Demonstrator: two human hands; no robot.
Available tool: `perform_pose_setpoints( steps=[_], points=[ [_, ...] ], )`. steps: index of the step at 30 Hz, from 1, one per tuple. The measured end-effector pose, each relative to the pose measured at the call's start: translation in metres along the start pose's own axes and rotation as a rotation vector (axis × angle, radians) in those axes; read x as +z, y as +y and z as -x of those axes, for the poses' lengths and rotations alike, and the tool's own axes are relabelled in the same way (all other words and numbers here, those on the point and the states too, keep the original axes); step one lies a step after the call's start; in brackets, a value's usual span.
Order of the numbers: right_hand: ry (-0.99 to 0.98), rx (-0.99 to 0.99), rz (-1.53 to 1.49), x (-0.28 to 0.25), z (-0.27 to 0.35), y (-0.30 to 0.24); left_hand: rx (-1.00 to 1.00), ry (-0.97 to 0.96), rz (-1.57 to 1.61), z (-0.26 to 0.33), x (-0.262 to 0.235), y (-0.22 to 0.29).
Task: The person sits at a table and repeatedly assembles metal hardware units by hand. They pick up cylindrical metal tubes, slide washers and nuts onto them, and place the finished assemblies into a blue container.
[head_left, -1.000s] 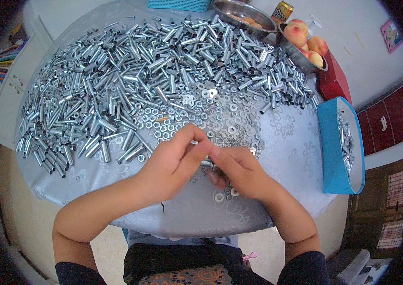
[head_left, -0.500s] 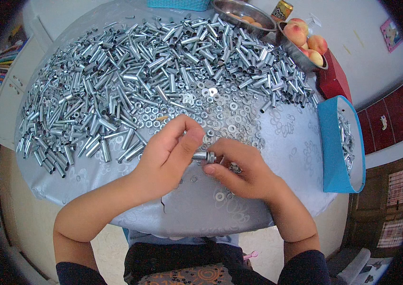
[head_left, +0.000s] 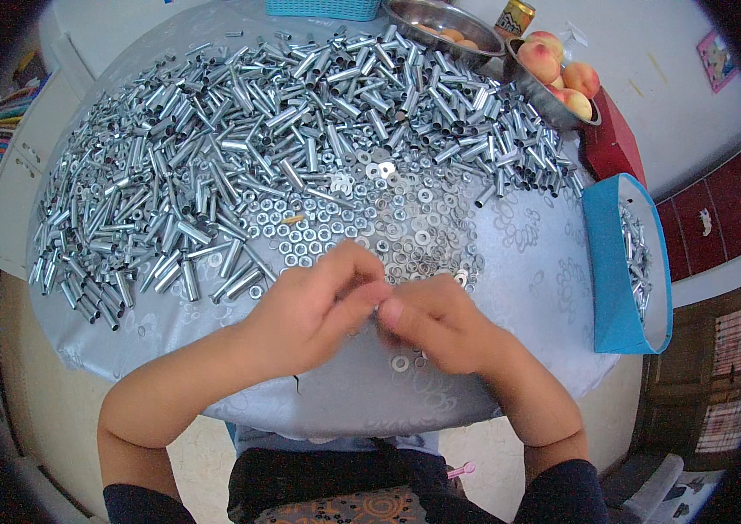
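Note:
My left hand (head_left: 314, 306) and my right hand (head_left: 440, 323) meet above the near part of the table, both with closed fingers. Between them is a sleeve anchor bolt, a silver metal tube with a nut at its end. My fingers now cover nearly all of it; half a second ago it showed plainly. Just beyond my hands lie many loose hex nuts (head_left: 302, 236) and flat washers (head_left: 423, 237). A big heap of silver metal sleeves (head_left: 240, 140) spreads behind and to the left. A few washers (head_left: 400, 363) rest beside my right hand.
A blue box (head_left: 608, 271) holding metal parts stands at the right edge. At the back right are a steel bowl of peaches (head_left: 554, 109), another steel bowl (head_left: 475, 54), a can (head_left: 514, 17) and a red box (head_left: 612, 140). A turquoise basket (head_left: 322, 9) sits at the far edge.
My hands have drawn together, and the fingers have closed over the bolt end and nut that were showing. My left hand sits slightly lower. Blur at the fingertips shows motion.

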State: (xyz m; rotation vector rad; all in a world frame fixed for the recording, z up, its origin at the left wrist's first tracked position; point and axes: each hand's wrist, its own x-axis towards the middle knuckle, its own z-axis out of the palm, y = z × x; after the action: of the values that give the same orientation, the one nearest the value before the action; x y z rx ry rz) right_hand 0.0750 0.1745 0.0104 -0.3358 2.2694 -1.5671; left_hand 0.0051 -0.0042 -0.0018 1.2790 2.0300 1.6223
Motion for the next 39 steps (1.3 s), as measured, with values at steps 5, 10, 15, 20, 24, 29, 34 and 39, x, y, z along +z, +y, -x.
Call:
perform_pose_setpoints(
  steps=[5, 10, 15, 20, 24, 29, 34, 39],
  points=[
    [0.092, -0.11, -0.12, 0.004, 0.003, -0.004, 0.017, 0.032, 0.073, -0.001, 0.001, -0.003],
    [0.241, -0.228, 0.31, 0.004, 0.001, -0.012, -0.323, -0.025, 0.437, -0.006, 0.001, 0.001],
    [0.356, -0.323, 0.454, 0.003, 0.001, -0.009, -0.434, -0.037, 0.519, -0.013, -0.003, 0.008],
    [0.42, -0.336, 0.564, -0.002, 0.003, -0.009, -0.616, -0.192, 0.496, -0.01, -0.014, -0.006],
    [0.217, 0.117, 0.153, -0.004, 0.003, -0.01, 0.193, 0.045, -0.216, -0.007, -0.005, -0.009],
    [0.306, 0.052, -0.031, 0.001, 0.0, -0.003, 0.248, 0.074, -0.394, -0.01, -0.008, -0.003],
    [0.507, -0.401, 0.531, 0.009, -0.006, 0.006, -0.275, -0.014, 0.057, -0.006, -0.003, 0.001],
    [0.292, -0.022, -0.159, 0.006, -0.003, -0.001, 0.274, 0.05, -0.263, -0.008, -0.004, 0.001]
  ],
)
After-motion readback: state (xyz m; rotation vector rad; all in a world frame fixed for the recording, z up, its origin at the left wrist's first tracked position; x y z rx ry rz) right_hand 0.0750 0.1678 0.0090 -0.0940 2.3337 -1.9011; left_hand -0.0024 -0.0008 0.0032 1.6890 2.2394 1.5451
